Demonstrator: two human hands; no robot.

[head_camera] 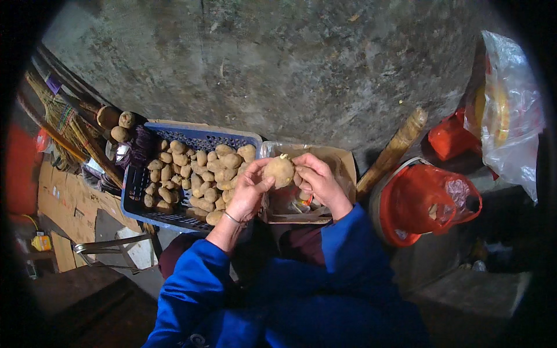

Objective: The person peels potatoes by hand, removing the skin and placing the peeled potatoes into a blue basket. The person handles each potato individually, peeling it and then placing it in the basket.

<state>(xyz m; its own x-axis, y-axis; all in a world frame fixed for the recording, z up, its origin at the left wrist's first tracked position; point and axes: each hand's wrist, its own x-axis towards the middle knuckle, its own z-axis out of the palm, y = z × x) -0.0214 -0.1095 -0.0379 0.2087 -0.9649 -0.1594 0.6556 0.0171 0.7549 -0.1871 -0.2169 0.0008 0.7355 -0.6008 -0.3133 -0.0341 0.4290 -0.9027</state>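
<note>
A round potato point(279, 172) with pale sprouts on its top edge is held up between my two hands. My left hand point(249, 191) grips it from the left, the thumb across its lower front. On the right side, the fingertips of my right hand point(321, 177) press against the potato; what they pinch there is partly hidden. Beneath and to the left, a blue plastic crate point(130, 198) holds many potatoes point(209, 174), heaped toward its right. Below my right hand stands an open cardboard box point(346, 167) with clear plastic and some small items inside, mostly covered by the hand.
A grey wall point(278, 69) rises behind the crate. At right are a thick wooden pole point(394, 150), a bucket with a red plastic bag point(417, 200), and a hanging clear plastic bag point(511, 117). Straw brooms point(65, 113), loose potatoes point(121, 134) and a metal-framed stool point(115, 248) are at left.
</note>
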